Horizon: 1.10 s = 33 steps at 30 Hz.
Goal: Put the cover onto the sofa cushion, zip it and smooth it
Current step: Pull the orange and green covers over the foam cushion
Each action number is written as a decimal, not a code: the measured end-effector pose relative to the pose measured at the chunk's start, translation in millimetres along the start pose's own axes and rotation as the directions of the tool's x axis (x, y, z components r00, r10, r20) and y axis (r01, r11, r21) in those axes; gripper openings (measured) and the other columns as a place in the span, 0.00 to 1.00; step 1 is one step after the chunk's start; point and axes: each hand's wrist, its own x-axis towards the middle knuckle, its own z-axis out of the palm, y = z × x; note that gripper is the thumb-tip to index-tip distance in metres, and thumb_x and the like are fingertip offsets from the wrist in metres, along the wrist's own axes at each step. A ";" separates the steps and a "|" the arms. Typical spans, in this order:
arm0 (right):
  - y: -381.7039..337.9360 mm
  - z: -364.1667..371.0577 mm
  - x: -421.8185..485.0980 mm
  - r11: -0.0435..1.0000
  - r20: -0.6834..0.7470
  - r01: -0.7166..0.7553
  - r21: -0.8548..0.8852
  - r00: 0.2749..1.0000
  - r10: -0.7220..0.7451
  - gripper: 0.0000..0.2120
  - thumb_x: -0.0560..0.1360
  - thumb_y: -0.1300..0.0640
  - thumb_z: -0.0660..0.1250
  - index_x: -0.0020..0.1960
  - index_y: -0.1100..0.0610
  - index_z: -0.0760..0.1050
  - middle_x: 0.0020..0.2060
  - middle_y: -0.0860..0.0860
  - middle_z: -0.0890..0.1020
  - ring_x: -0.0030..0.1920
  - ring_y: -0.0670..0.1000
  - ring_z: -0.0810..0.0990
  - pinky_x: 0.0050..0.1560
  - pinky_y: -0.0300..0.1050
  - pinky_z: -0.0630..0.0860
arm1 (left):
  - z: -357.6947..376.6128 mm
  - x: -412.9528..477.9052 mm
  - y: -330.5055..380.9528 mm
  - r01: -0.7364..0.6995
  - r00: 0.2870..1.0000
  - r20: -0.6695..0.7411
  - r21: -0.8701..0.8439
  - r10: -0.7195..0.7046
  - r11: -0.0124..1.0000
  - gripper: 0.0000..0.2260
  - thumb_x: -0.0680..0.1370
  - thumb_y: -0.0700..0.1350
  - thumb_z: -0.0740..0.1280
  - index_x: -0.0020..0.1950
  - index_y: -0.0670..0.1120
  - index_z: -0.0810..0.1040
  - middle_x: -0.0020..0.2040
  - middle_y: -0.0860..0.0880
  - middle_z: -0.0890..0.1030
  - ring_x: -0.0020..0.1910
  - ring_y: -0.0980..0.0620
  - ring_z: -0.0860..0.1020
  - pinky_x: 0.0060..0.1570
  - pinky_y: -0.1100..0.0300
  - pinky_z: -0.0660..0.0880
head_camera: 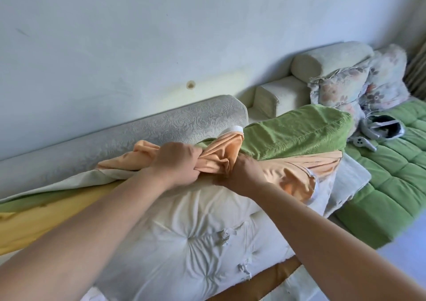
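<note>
Head view: my left hand (176,164) had its grip fisted tight around bunched orange lining of the cover (292,134), my right hand (244,176) just beside it, grip also clenched on the same gathered fabric. Cover's green outer side stretched away over the far end of the white tufted cushion (184,231), orange inside showing at the mouth. Cushion lay across the sofa seat, mostly bare, near its front edge. Patterned sofa backrest (138,134) ran behind. Floral pillows (359,86) and a grey controller (363,142) sat at the sofa's far right end, well apart.
</note>
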 end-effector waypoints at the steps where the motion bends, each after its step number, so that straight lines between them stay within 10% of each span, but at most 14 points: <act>1: -2.6 2.4 0.1 1.000 -0.062 0.023 0.002 0.998 -0.023 0.22 0.67 0.47 0.72 0.55 0.59 0.76 0.50 0.57 0.81 0.54 0.59 0.79 0.53 0.47 0.73 | -7.0 -6.3 1.6 -0.003 1.000 0.010 0.016 0.003 1.000 0.12 0.74 0.48 0.62 0.56 0.47 0.74 0.54 0.45 0.80 0.54 0.43 0.77 0.47 0.57 0.71; 6: 2.7 22.0 -10.3 0.978 -0.138 0.144 -0.152 0.976 -0.166 0.15 0.51 0.56 0.77 0.35 0.57 0.78 0.29 0.52 0.80 0.29 0.57 0.81 0.31 0.45 0.77 | 20.0 -60.6 37.8 0.046 0.986 0.162 -0.073 -0.034 0.996 0.08 0.76 0.43 0.59 0.54 0.46 0.73 0.54 0.46 0.80 0.53 0.45 0.78 0.45 0.57 0.70; 11: 3.2 19.0 -20.1 0.967 -0.005 0.111 -0.228 0.993 -0.115 0.15 0.73 0.54 0.63 0.59 0.56 0.73 0.53 0.54 0.80 0.53 0.59 0.79 0.49 0.47 0.73 | 70.8 -58.6 46.6 0.083 0.979 0.184 0.030 -0.087 0.996 0.12 0.77 0.36 0.54 0.56 0.44 0.72 0.54 0.45 0.79 0.53 0.45 0.79 0.41 0.60 0.66; 22: 9.4 47.4 -74.6 0.953 0.394 0.053 -0.299 0.916 0.073 0.14 0.75 0.62 0.56 0.58 0.58 0.74 0.55 0.56 0.80 0.56 0.57 0.79 0.54 0.47 0.74 | 89.2 -46.8 45.0 0.046 0.958 0.280 0.078 -0.066 0.996 0.12 0.78 0.39 0.55 0.58 0.46 0.74 0.56 0.45 0.80 0.55 0.43 0.78 0.47 0.56 0.71; 33: 4.1 34.3 -49.1 0.944 0.408 0.121 -0.306 0.913 0.015 0.16 0.75 0.65 0.57 0.62 0.58 0.70 0.55 0.56 0.79 0.56 0.57 0.78 0.53 0.46 0.74 | 52.5 -56.4 2.7 -0.279 0.937 0.299 0.329 0.181 0.902 0.14 0.75 0.41 0.60 0.59 0.47 0.75 0.60 0.46 0.71 0.63 0.45 0.66 0.65 0.47 0.58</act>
